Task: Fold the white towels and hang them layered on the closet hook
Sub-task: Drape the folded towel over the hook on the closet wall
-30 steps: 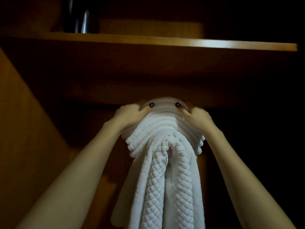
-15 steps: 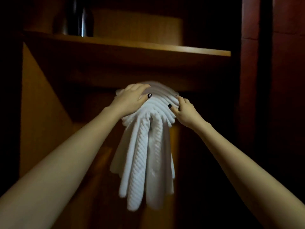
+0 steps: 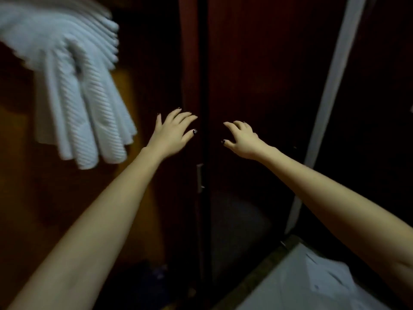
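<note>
Towels (image 3: 73,90): white and layered, they hang in a bunch at the upper left inside the closet. They are blurred, and the hook is hidden under them.
Left hand (image 3: 172,133): your fingers are spread and straight and hold nothing, well apart from the towels.
Right hand (image 3: 242,139): your fingers are loosely bent and empty, near your left hand and in front of the dark door (image 3: 268,63).
Change: half a second ago both your hands were on top of the bundle. Now you have let go and your view has swung right and down.
Meaning: the bundle hangs without your support, so the hanging step looks done.
Watch: the blur hides whether the layers sit evenly, so look back before you walk off.
</note>
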{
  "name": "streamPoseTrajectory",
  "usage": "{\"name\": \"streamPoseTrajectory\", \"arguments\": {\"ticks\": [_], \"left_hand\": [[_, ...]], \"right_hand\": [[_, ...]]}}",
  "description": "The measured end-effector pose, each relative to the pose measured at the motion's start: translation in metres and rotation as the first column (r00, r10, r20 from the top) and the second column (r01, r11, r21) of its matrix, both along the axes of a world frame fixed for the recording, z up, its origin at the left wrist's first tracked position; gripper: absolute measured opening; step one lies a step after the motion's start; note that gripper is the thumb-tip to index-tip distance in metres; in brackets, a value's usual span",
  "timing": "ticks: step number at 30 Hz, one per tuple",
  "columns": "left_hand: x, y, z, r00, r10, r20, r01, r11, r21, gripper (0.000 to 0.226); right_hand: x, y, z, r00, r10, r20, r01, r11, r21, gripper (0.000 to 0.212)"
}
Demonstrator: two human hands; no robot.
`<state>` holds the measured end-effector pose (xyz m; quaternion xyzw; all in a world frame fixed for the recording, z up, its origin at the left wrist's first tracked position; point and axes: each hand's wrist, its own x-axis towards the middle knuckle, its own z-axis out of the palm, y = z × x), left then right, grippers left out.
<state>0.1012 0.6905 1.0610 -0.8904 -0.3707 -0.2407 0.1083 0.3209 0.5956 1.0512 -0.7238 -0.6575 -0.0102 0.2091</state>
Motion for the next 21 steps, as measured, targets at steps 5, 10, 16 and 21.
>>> {"name": "streamPoseTrajectory", "arguments": {"ticks": [5, 10, 16, 21], "left_hand": [[0.126, -0.028, -0.064, 0.971, -0.237, -0.044, 0.226, 0.958, -0.179, 0.054], [0.267, -0.073, -0.123, 0.892, -0.448, -0.059, 0.407, 0.853, -0.328, 0.054], [0.432, -0.126, -0.182, 0.783, -0.607, -0.136, 0.501, 0.745, -0.441, 0.054], [0.556, -0.132, -0.216, 0.748, -0.654, -0.109, 0.512, 0.674, -0.532, 0.056]], "right_hand": [[0.119, -0.091, -0.058, 0.966, -0.259, 0.003, 0.257, 0.955, -0.15, 0.065], [0.233, -0.183, -0.114, 0.875, -0.483, -0.028, 0.452, 0.837, -0.31, 0.065], [0.363, -0.252, -0.172, 0.734, -0.678, -0.042, 0.602, 0.678, -0.422, 0.065], [0.468, -0.254, -0.208, 0.671, -0.738, -0.075, 0.634, 0.622, -0.46, 0.066]]}}
